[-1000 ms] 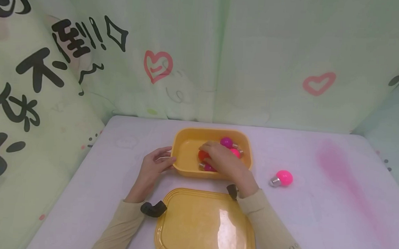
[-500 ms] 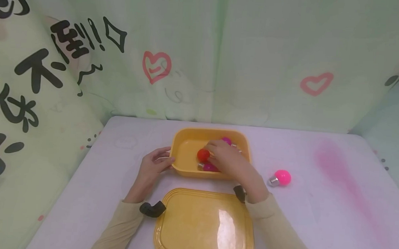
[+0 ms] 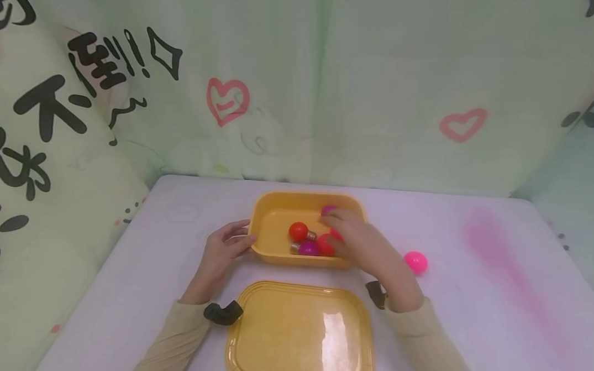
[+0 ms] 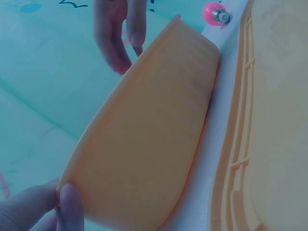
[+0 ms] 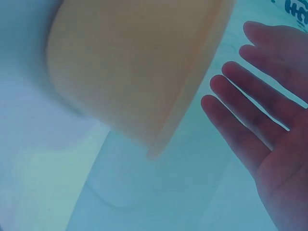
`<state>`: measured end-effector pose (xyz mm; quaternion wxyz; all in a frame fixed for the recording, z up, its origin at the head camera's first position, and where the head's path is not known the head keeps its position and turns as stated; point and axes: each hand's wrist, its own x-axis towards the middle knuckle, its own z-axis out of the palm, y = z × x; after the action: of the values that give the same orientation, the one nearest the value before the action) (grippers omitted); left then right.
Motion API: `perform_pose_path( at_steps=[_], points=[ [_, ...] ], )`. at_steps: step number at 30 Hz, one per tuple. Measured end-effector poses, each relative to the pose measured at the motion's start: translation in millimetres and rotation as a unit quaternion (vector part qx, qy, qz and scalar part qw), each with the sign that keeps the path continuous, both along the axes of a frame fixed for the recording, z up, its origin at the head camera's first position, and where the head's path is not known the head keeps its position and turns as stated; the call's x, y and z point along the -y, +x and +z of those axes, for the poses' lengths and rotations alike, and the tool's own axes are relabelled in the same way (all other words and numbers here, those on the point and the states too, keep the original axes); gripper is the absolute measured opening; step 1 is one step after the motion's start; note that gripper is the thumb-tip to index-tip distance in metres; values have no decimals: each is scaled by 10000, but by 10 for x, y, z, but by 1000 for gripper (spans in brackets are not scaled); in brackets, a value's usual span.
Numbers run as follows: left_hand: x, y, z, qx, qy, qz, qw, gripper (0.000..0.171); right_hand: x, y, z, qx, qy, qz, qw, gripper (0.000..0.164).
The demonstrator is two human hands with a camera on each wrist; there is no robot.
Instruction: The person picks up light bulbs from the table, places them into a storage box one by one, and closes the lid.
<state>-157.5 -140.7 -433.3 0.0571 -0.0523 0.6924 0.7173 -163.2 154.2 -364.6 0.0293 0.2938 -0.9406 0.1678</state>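
Observation:
A yellow plastic box [image 3: 275, 223] stands towards the back of the table, with several toy light bulbs in its right half. Among them are a red bulb [image 3: 298, 231], a purple bulb [image 3: 308, 249] and a magenta bulb [image 3: 328, 210] partly behind fingers. My left hand [image 3: 221, 259] pinches the box's left end at the rim, thumb on the near side, as the left wrist view shows. Over the box's right end is my right hand [image 3: 369, 247], holding nothing. Its fingers [image 5: 240, 125] are spread and straight in the right wrist view, beside the rim.
A yellow lid [image 3: 295, 335] lies flat in front of the box. Right of the box, a pink bulb [image 3: 416, 262] lies on the white tabletop [image 3: 470, 326], partly hidden by my right forearm. A printed curtain [image 3: 380, 100] hangs behind the table.
My right hand has let go of the bulbs and drawn back rightward and up from the middle of the box, uncovering the red bulbs. My left hand keeps its hold on the rim.

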Motion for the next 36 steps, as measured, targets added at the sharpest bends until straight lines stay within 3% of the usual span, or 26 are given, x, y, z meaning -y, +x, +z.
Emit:
perform_pose_path(
  at_steps=[11, 23, 36],
  points=[
    [16, 2, -4, -71, 45, 71, 9999, 46, -286, 46, -29, -228, 62, -204, 9995, 43],
    [6, 1, -2, -7, 82, 122, 9999, 49, -540, 148, -50, 97, 22, -431, 9990, 43],
    [3, 0, 12, 70, 51, 74, 9999, 47, -759, 247, -10, 352, 360, -753, 9959, 43]
  ],
)
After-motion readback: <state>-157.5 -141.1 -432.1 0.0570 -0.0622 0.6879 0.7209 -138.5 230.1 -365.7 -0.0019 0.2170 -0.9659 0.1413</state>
